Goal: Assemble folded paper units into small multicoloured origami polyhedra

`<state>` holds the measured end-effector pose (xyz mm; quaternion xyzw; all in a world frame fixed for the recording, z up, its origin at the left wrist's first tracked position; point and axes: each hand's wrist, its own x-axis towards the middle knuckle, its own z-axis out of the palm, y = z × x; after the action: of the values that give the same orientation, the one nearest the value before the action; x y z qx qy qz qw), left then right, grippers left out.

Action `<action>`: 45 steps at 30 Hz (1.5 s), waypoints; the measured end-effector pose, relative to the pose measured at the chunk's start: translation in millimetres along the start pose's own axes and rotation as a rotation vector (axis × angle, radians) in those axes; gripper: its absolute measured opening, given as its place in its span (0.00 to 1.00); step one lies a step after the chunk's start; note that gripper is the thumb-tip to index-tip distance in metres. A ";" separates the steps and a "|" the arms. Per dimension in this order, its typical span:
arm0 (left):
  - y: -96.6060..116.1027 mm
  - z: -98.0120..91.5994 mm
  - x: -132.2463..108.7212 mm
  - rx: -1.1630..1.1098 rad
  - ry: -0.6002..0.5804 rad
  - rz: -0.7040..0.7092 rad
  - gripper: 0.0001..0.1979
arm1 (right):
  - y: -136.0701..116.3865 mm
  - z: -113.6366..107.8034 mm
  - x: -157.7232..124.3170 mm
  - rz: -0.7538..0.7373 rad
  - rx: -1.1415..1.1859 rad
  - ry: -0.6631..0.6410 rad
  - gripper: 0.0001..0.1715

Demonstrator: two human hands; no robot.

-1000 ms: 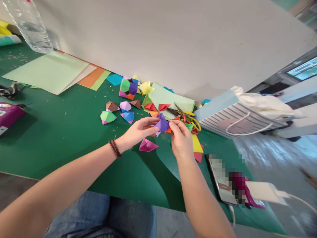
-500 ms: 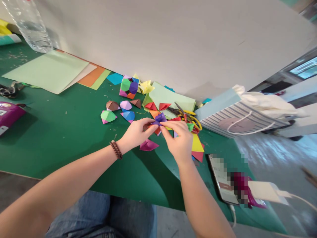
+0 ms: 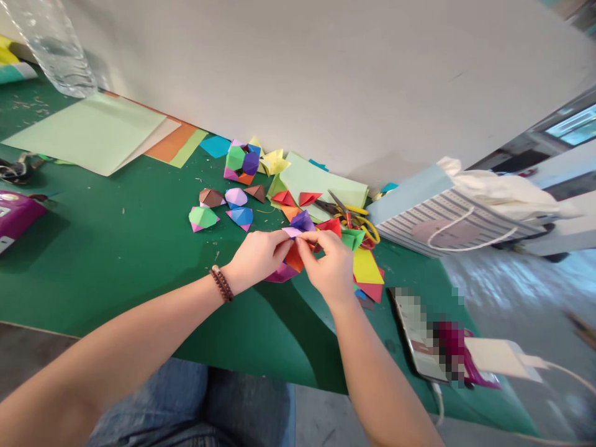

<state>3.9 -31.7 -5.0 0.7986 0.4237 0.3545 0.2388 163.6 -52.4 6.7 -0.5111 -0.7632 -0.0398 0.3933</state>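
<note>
My left hand [image 3: 258, 257] and my right hand [image 3: 329, 264] meet over the middle of the table, thumbs and fingertips pinching a folded paper piece with a light purple face [image 3: 292, 232]. Fingers hide much of it. Right behind it shows a darker purple fold [image 3: 302, 221]; I cannot tell whether the two are joined. Under the fingertips are an orange folded piece [image 3: 294, 258] and a magenta one [image 3: 282, 273], both partly covered. Red [image 3: 330, 226] and green [image 3: 352, 238] folded pieces lie beyond my right hand.
Scissors [image 3: 367, 226] lie by a striped paper bag [image 3: 419, 223]. Left of my hands sit small folded shapes [image 3: 203, 218] and a joined multicoloured paper ball [image 3: 242, 161]. Paper sheets [image 3: 88, 133], a water bottle [image 3: 60, 56] and a phone [image 3: 416, 335] rest on the green table [image 3: 139, 273].
Both hands have shifted slightly toward me, my right one also a little left. A light purple face now shows at the fingertips, and more of the red and green pieces is uncovered.
</note>
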 end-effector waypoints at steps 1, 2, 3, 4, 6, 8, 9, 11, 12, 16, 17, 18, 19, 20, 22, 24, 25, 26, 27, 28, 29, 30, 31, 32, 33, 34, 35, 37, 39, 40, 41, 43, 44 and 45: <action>-0.2 0.0 0.2 -0.029 -0.008 -0.005 0.12 | 0.7 0.6 -0.2 0.011 -0.003 0.008 0.05; -0.5 -0.1 0.4 -0.050 -0.015 -0.010 0.11 | 1.1 1.0 -0.4 0.026 0.001 0.014 0.05; -0.9 -0.2 0.4 -0.060 -0.019 -0.014 0.11 | 1.5 1.3 -0.4 0.043 0.011 0.017 0.05; -1.2 -0.2 0.2 -0.056 -0.017 -0.017 0.10 | 1.6 1.3 -0.4 0.060 0.024 0.012 0.05; -1.4 0.1 -0.6 -0.016 -0.006 -0.012 0.10 | 1.5 0.3 0.1 0.083 0.053 -0.031 0.04; -1.2 0.8 -1.8 0.043 -0.002 0.005 0.11 | 1.0 -1.5 0.9 0.090 0.058 -0.094 0.03; -0.9 1.3 -2.3 0.071 -0.002 0.012 0.11 | 0.8 -2.5 1.4 0.082 0.049 -0.120 0.03; -0.1 2.5 -3.1 0.105 -0.001 0.016 0.10 | 0.7 -4.1 2.3 0.050 0.021 -0.147 0.04; 0.3 2.9 -3.3 0.106 0.000 0.013 0.10 | 0.7 -4.5 2.6 0.026 0.008 -0.150 0.04; 0.8 3.4 -3.1 0.026 0.020 0.005 0.10 | 0.8 -2.8 2.4 -0.052 -0.022 -0.128 0.05; 0.5 3.3 -3.0 0.013 0.029 0.004 0.10 | 0.6 -1.9 2.1 -0.057 -0.023 -0.119 0.05; 0.0 3.1 -2.9 0.012 0.038 0.004 0.10 | 0.4 -1.2 1.7 -0.057 -0.020 -0.114 0.05; -0.7 2.9 -2.8 0.023 0.044 0.002 0.10 | 0.2 -0.7 1.4 -0.053 -0.010 -0.116 0.06; -1.4 2.8 -2.8 0.042 0.047 0.001 0.10 | 0.0 -0.5 1.1 -0.042 0.006 -0.124 0.06; -2.9 2.5 -2.9 0.083 0.046 0.006 0.10 | -0.1 -1.2 0.8 0.005 0.054 -0.158 0.06; -4.1 2.3 -2.9 0.112 0.049 0.022 0.10 | 0.1 -2.9 1.0 0.079 0.106 -0.198 0.06; -4.5 2.3 -2.9 0.119 0.052 0.033 0.10 | 0.3 -3.8 1.2 0.119 0.128 -0.210 0.06; -4.8 2.3 -2.9 0.119 0.055 0.044 0.09 | 0.4 -4.6 1.4 0.153 0.145 -0.213 0.06; -4.9 2.4 -2.8 0.112 0.057 0.054 0.09 | 0.4 -5.2 1.6 0.170 0.154 -0.208 0.06; -4.9 2.7 -2.7 0.096 0.055 0.059 0.09 | 0.3 -5.6 1.8 0.169 0.154 -0.194 0.06; -4.8 2.9 -2.6 0.071 0.053 0.059 0.09 | 0.2 -5.9 2.0 0.147 0.142 -0.175 0.06; -4.7 3.2 -2.5 0.040 0.050 0.054 0.09 | 0.1 -6.0 2.3 0.108 0.121 -0.154 0.06; -4.5 3.5 -2.2 0.006 0.046 0.045 0.09 | 0.1 -6.0 2.5 0.057 0.094 -0.136 0.07; -4.3 3.7 -1.9 -0.030 0.043 0.033 0.09 | 0.2 -5.9 2.8 0.004 0.065 -0.120 0.07; -4.1 3.8 -1.5 -0.065 0.039 0.021 0.09 | 0.4 -5.8 3.1 -0.044 0.040 -0.107 0.08; -4.0 3.8 -1.1 -0.095 0.037 0.007 0.09 | 0.9 -5.7 3.3 -0.083 0.023 -0.097 0.08; -3.9 3.6 -0.7 -0.117 0.037 -0.006 0.09 | 1.3 -5.6 3.5 -0.111 0.013 -0.093 0.08; -3.5 2.9 0.0 -0.134 0.036 -0.031 0.09 | 2.3 -5.7 3.7 -0.120 0.020 -0.097 0.08; -2.8 1.7 0.5 -0.130 0.036 -0.047 0.10 | 3.0 -6.1 3.7 -0.032 0.075 -0.124 0.09; -2.4 1.0 0.6 -0.130 0.033 -0.049 0.10 | 3.2 -6.4 3.6 0.047 0.128 -0.145 0.09; -2.1 0.3 0.7 -0.133 0.031 -0.049 0.10 | 3.4 -6.6 3.6 0.137 0.195 -0.162 0.11; -1.5 -1.0 0.9 -0.140 0.031 -0.047 0.09 | 3.7 -6.8 3.3 0.295 0.319 -0.183 0.15; -1.3 -1.6 1.0 -0.143 0.032 -0.048 0.09 | 3.8 -6.8 3.2 0.342 0.357 -0.193 0.16; -1.1 -2.1 1.2 -0.146 0.032 -0.050 0.09 | 3.9 -6.7 2.9 0.363 0.376 -0.198 0.16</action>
<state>2.2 -29.9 -4.0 0.7624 0.4204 0.3911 0.2985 170.0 -51.5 11.8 -0.5590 -0.6878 0.2237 0.4055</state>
